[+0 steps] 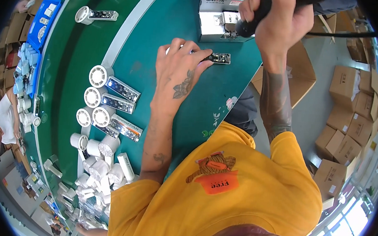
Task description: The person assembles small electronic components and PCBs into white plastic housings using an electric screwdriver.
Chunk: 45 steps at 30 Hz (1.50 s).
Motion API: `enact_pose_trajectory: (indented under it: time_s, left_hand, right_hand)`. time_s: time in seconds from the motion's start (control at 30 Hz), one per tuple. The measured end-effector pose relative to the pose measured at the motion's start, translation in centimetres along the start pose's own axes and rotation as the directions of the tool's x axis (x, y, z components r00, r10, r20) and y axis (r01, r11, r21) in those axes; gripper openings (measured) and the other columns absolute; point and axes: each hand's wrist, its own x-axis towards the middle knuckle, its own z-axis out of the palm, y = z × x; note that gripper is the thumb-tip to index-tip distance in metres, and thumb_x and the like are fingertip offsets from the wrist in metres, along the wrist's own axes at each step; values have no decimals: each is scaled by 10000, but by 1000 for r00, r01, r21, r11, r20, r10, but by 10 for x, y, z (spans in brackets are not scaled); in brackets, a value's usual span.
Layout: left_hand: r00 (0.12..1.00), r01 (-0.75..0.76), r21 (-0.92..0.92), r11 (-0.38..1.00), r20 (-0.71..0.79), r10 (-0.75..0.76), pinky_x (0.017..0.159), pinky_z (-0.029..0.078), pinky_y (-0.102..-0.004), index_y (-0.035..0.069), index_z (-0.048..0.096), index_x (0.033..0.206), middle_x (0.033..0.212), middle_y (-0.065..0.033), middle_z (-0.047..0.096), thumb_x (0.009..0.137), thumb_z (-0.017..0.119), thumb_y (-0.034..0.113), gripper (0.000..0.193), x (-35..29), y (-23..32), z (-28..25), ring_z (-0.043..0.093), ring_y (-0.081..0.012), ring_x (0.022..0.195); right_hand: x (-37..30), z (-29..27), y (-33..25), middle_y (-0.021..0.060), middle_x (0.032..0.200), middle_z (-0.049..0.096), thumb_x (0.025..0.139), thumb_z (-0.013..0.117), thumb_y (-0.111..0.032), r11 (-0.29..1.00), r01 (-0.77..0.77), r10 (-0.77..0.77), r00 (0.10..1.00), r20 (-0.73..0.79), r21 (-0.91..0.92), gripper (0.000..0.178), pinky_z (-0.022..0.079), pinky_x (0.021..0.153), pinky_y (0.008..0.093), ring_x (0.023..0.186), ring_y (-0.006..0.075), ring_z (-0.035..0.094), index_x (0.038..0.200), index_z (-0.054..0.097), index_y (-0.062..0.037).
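Note:
My left hand (178, 71) is closed around a small handheld fan on the green bench mat. The fan's open handle with its circuit board (221, 58) sticks out past my thumb, and the rest is mostly under my fingers. My right hand (287, 30) grips a black electric screwdriver (258, 15), tilted down to the left. Its tip end is at the front of a metal screw feeder (219, 26); whether it touches a screw cannot be made out. Left of my forearm lie several white fans with open handles (123, 89), boards facing up.
A green conveyor belt (67, 43) with a pale edge rail runs along the left, carrying another open fan (97, 15). White fan housings (100, 169) are heaped nearer me. Cardboard boxes (342, 89) stand at the right. Across the belt are a blue bin (42, 24) and a person in white (7, 118).

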Motion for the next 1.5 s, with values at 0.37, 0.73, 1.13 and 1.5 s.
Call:
enact_pose_trajectory:
  time_s: [0.37, 0.73, 1.13, 1.5]
  left_hand:
    - [1000, -10, 20, 1000, 11, 10, 925, 427, -401, 206, 796, 1093, 969, 30, 686, 852, 780, 304, 261, 1, 0, 0, 588, -199, 1027]
    - [1000, -20, 21, 1000, -7, 20, 914, 425, -389, 206, 796, 1077, 953, 31, 676, 854, 780, 293, 239, 2, -2, 1, 587, -200, 1014]
    - [996, -80, 88, 993, 54, 75, 884, 449, -381, 204, 776, 1128, 1004, 9, 683, 867, 772, 238, 264, 3, 3, 1, 603, -221, 1038]
    - [993, 64, -261, 963, 111, -36, 920, 506, -441, 88, 667, 1300, 1217, -115, 657, 837, 805, 184, 492, 5, 1, -25, 607, -338, 1149]
  right_hand:
    - [-18, -23, 17, 65, 560, 531, 1067, 565, -277, 994, -107, 107, 994, 12, 5, 402, 415, 409, 276, 419, 142, 501, 767, 529, -13]
    - [-33, -40, 28, 66, 594, 538, 1058, 576, -287, 1000, 12, -10, 988, 153, -12, 377, 418, 430, 256, 449, 129, 508, 870, 571, 39]
    - [-19, -28, 3, 83, 671, 550, 1034, 609, -225, 993, 96, -103, 986, 127, 61, 348, 432, 457, 280, 490, 139, 516, 1196, 487, 58]
    - [-17, 3, 0, 24, 650, 567, 1010, 672, -119, 997, -50, 48, 998, 42, 57, 184, 388, 413, 247, 440, 90, 500, 1077, 549, 1]
